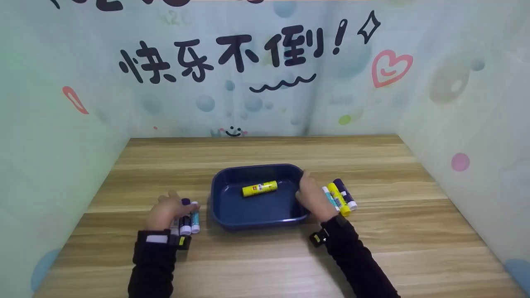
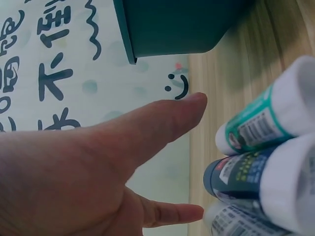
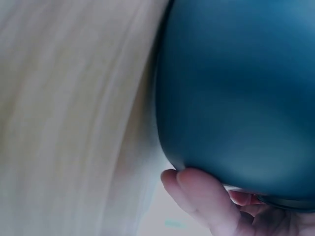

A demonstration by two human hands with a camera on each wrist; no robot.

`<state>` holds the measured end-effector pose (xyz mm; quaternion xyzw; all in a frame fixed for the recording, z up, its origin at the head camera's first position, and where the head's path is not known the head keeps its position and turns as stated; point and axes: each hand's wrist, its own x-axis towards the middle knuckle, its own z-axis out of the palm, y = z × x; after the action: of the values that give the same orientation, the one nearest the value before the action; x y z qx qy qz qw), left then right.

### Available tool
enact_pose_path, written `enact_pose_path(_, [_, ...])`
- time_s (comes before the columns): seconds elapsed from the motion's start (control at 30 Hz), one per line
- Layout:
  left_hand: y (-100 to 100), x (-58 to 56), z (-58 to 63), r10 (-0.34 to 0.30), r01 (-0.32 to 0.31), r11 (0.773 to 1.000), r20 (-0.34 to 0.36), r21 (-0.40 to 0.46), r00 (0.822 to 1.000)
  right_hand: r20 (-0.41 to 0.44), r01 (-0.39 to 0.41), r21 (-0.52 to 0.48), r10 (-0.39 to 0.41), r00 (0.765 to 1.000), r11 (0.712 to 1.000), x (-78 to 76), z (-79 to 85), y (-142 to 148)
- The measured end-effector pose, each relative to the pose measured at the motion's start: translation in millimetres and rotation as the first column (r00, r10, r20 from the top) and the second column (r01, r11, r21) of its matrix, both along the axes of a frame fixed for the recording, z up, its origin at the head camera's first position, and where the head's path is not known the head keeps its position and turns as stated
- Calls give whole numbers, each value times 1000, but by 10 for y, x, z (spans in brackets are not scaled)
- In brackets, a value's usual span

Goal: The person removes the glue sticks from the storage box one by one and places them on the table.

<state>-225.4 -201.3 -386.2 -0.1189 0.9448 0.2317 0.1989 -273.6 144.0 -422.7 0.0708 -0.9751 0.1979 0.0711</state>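
Observation:
A dark blue plastic basin (image 1: 256, 215) stands mid-table with a yellow glue stick (image 1: 259, 188) lying inside. My right hand (image 1: 312, 196) grips the basin's right rim; in the right wrist view its fingers (image 3: 206, 196) press against the outer wall. To the left, my left hand (image 1: 167, 211) hovers over a row of glue sticks, thumb and a finger spread apart in the left wrist view. That row holds a teal-and-white glue stick (image 2: 258, 120), a dark-labelled glue stick (image 2: 243, 179) and a third glue stick (image 2: 236, 221), partly hidden by the hand in the head view.
Right of the basin lie a teal-and-white glue stick (image 1: 330, 198), a yellow glue stick (image 1: 338, 198) and a dark purple glue stick (image 1: 345, 193), side by side. The wooden table (image 1: 265, 265) is bounded by printed walls at the back and both sides.

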Motion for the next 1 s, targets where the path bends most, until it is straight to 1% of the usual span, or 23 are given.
enact_pose_path(0.13, [-10,0,16,-8,7,1000,9,14,1000,8,14,-14,-14,1000,1000,0,9,-10])
enact_pose_path(0.33, [-37,-21,18,-26,26,1000,-6,-3,1000,2,8,-31,-8,1000,1000,-14,-1,-15])
enact_pose_path(0.43, [-26,-31,25,-26,26,1000,-63,-10,998,14,14,-32,-14,1000,999,-29,-11,-6])
enact_pose_path(0.5, [5,-38,42,-11,9,1000,-154,-12,988,16,16,-31,-16,1000,999,-37,-18,2])
enact_pose_path(0.53, [31,-41,51,-6,4,1000,-213,-10,977,18,19,-31,-18,1000,999,-38,-21,5])
enact_pose_path(0.57, [63,-43,64,-13,9,1000,-273,-16,962,21,17,-31,-17,1000,999,-40,-26,9])
enact_pose_path(0.6, [107,-48,77,-19,16,1000,-333,-14,943,20,18,-33,-17,1000,999,-42,-30,12])
enact_pose_path(0.63, [162,-52,91,-28,27,1000,-398,-8,917,20,17,-31,-17,1000,999,-44,-34,14])
enact_pose_path(0.67, [223,-54,104,-44,48,999,-460,-3,887,21,18,-32,-17,1000,999,-44,-35,15])
enact_pose_path(0.7, [292,-52,117,-72,84,996,-516,-1,854,17,18,-37,-18,1000,999,-44,-37,16])
enact_pose_path(0.73, [371,-50,125,-110,130,992,-570,-6,814,13,19,-42,-19,1000,999,-44,-39,18])
enact_pose_path(0.77, [454,-43,132,-155,186,982,-608,-12,778,8,20,-46,-19,1000,999,-43,-40,18])
enact_pose_path(0.8, [541,-30,135,-198,243,970,-636,-17,746,0,20,-49,-20,1000,999,-41,-40,18])
enact_pose_path(0.83, [625,-11,132,-249,303,953,-649,-31,718,-5,20,-51,-21,1000,998,-40,-39,18])
enact_pose_path(0.87, [709,7,119,-305,364,930,-649,-47,697,-11,21,-55,-21,1000,998,-39,-38,18])
enact_pose_path(0.9, [793,26,99,-366,426,902,-636,-64,680,-11,23,-58,-24,1000,998,-40,-39,18])
enact_pose_path(0.93, [875,44,70,-422,486,872,-606,-66,674,-4,27,-57,-27,1000,998,-40,-38,18])
enact_pose_path(1.0, [1017,74,-6,-516,576,816,-517,-53,683,6,29,-57,-29,1000,998,-45,-35,18])
